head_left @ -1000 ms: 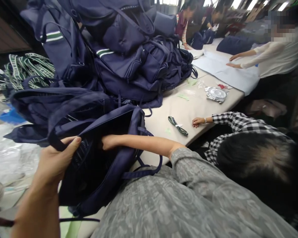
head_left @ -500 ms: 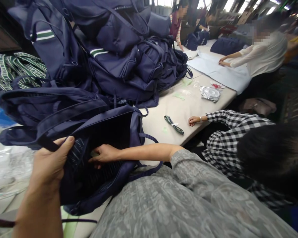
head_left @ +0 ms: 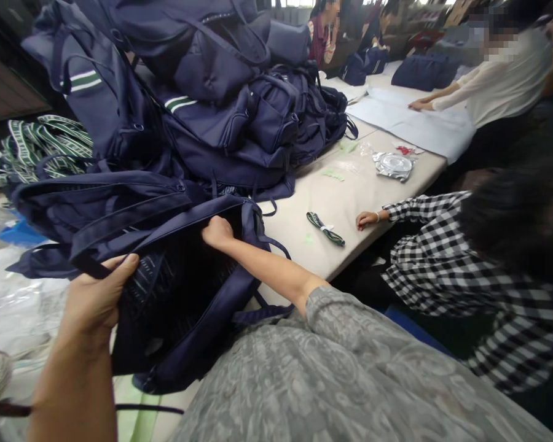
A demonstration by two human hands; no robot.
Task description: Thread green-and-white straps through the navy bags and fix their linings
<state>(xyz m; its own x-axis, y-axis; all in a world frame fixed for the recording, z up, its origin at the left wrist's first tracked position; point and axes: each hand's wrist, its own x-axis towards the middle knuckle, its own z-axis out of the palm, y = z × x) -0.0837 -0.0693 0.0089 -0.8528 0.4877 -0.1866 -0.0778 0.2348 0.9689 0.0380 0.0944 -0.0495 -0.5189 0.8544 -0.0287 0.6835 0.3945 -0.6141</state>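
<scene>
A navy blue bag (head_left: pixel 212 325) lies unzipped and gaping in front of me, its dark lining showing rows of pale print. My left hand (head_left: pixel 99 291) is closed on the bag's left edge, thumb on top, beside a wide navy strap. Inside the opening, close under the upper zip edge, is my right hand (head_left: pixel 218 233); it looks curled like a fist, and whatever its fingers hold is hidden. A small pale spot (head_left: pixel 155 345) shows low in the bag's interior.
Navy bags (head_left: pixel 203 123) are heaped behind. Green-and-white straps (head_left: pixel 50 144) and clear plastic (head_left: pixel 27 294) lie left. On the table (head_left: pixel 299 258) are a tied strap bundle (head_left: pixel 325 229) and a silver packet (head_left: pixel 393 166). A co-worker in checks (head_left: pixel 428 252) sits close right; others work farther back.
My right hand has moved up from deep in the bag to its upper edge, and the fingers have curled. My left hand keeps its hold. The co-worker in checks has shifted slightly.
</scene>
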